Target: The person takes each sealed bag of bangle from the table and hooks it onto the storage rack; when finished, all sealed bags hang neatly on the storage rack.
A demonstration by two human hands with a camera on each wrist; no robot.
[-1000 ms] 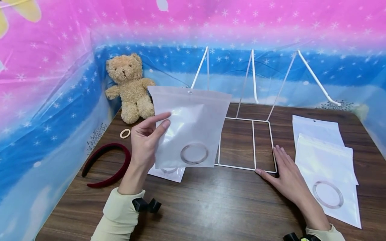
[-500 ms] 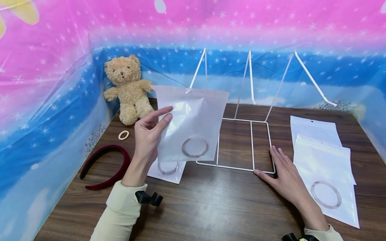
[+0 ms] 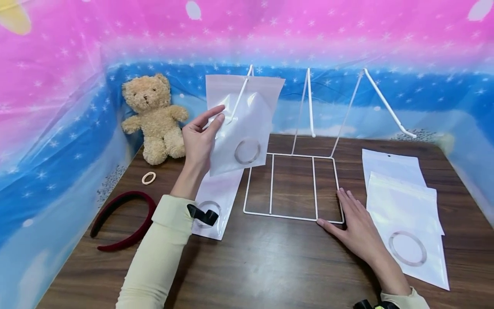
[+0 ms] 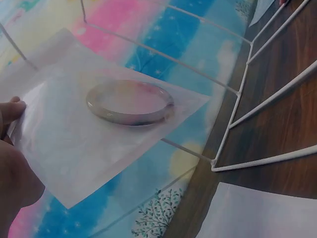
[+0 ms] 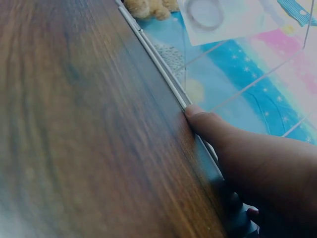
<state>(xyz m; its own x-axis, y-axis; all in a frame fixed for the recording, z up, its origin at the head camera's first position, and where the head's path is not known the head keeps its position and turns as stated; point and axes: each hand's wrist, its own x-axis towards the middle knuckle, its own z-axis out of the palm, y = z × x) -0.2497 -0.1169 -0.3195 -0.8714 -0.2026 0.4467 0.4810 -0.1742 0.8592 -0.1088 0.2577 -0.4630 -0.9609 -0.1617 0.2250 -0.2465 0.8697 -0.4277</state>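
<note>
My left hand (image 3: 201, 136) pinches the left edge of a translucent white zip bag (image 3: 254, 120) between thumb and fingers. A pale marbled bangle (image 4: 143, 120) sits low inside it. The left sloping prong (image 3: 240, 98) of a white wire display rack (image 3: 281, 217) passes through the hole at the bag's top, and the bag hangs near the prong's upper end. My right hand (image 3: 360, 227) rests with straight fingers at the front right corner of the rack's base. In the right wrist view its thumb (image 5: 200, 114) presses the base bar.
A second bag with a bangle (image 3: 220, 229) lies behind my left forearm. Two more bags (image 3: 405, 206) overlap at the right. A teddy bear (image 3: 152, 120), a wooden ring (image 3: 143, 178) and a dark red headband (image 3: 133, 240) are at the left. The rack's middle and right prongs (image 3: 387, 101) are bare.
My left hand has moved up and back, sliding the bag from the prong's tip toward its upper end. More of the bag lying beneath shows. My right hand stays on the rack's base.
</note>
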